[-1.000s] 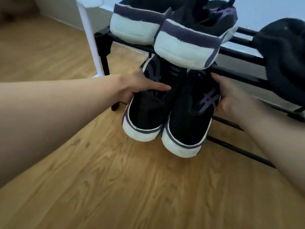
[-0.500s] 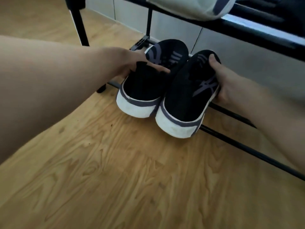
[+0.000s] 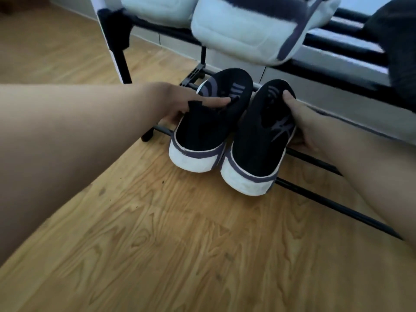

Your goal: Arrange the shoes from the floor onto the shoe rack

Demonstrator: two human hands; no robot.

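Two black sneakers with white soles and purple trim lie side by side on the bottom bars of the black shoe rack [image 3: 315, 190], heels toward me. My left hand [image 3: 180, 102] grips the left sneaker [image 3: 202, 131] at its collar, thumb across the opening. Around the outer side of the right sneaker [image 3: 256, 149] my right hand [image 3: 301, 124] is wrapped, thumb inside the opening. On the upper shelf sits another pair of the same kind [image 3: 247, 30], heels facing out.
A dark rounded object [image 3: 396, 48] rests on the upper shelf at the far right. A white post [image 3: 101, 30] stands beside the rack's left leg [image 3: 121, 61]. Wooden floor [image 3: 180, 244] stretches in front of the rack; a pale wall runs behind it.
Both hands have lowered the pair onto the bottom bars and pushed it slightly further in. The camera view has shifted, showing more of the upper shelf again.
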